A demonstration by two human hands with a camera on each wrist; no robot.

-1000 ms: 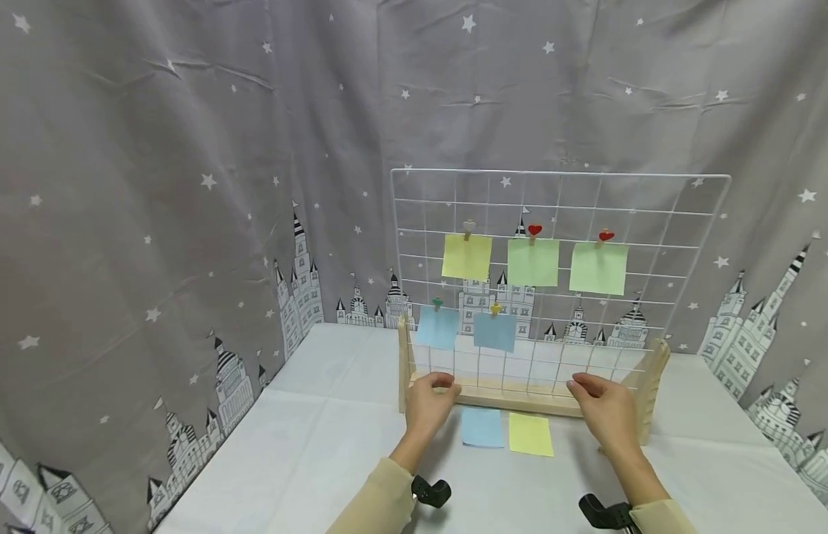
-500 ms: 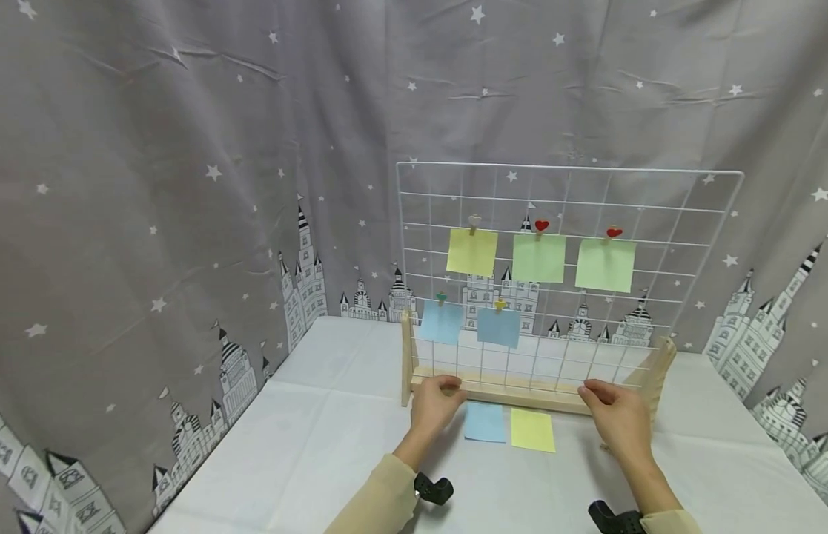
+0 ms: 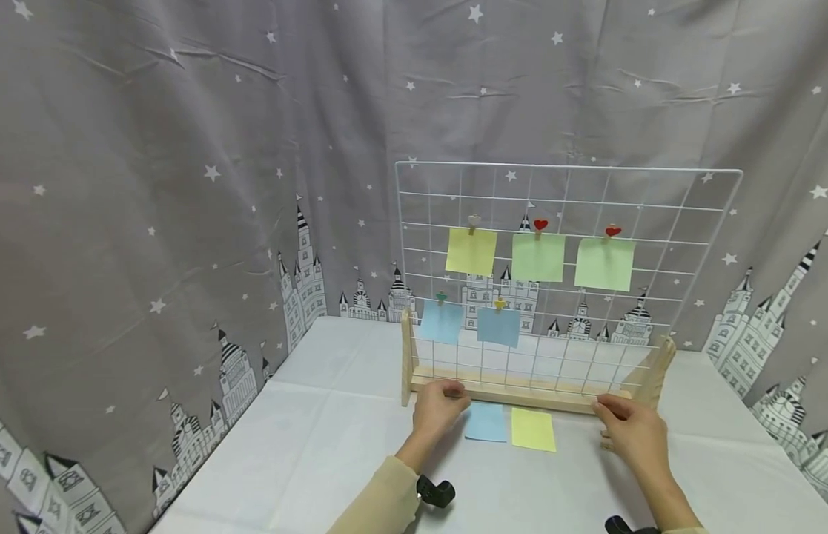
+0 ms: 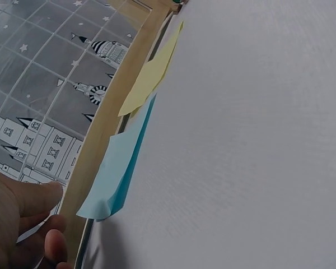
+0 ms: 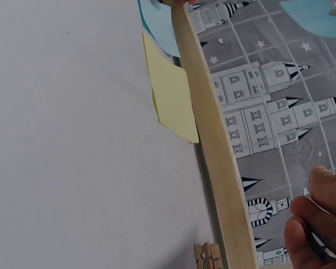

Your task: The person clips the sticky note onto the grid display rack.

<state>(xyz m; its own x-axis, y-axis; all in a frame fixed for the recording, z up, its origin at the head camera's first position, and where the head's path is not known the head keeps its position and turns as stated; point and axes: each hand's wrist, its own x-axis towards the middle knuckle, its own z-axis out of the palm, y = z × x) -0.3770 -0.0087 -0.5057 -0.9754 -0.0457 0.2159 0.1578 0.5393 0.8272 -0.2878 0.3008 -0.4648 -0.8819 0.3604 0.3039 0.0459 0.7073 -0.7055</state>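
A white wire grid (image 3: 569, 170) stands in a wooden base (image 3: 520, 395). Three notes hang in its upper row: one yellow (image 3: 471, 252), two green (image 3: 538, 257) (image 3: 604, 264). Below hang two blue notes (image 3: 442, 322) (image 3: 498, 327), all on small decorated clips. My left hand (image 3: 435, 411) has loosely bent fingers overlapping the base's left part, nothing visible in them. Near the base's right end, my right hand (image 3: 632, 430) is loosely curled, with no object showing between thumb and fingers in the right wrist view. Between the hands lie a blue pad (image 3: 485, 422) and a yellow pad (image 3: 533, 429) of sticky notes.
Wooden clothespins (image 5: 207, 255) lie on the white tablecloth (image 3: 307, 460) by the base's right end, partly behind my right hand. A grey curtain (image 3: 187, 148) with stars and castles hangs behind and beside the table.
My right hand has moved right and slightly down along the base. My left hand has shifted a little down and right. The camera view has shifted slightly; the hanging notes are unchanged.
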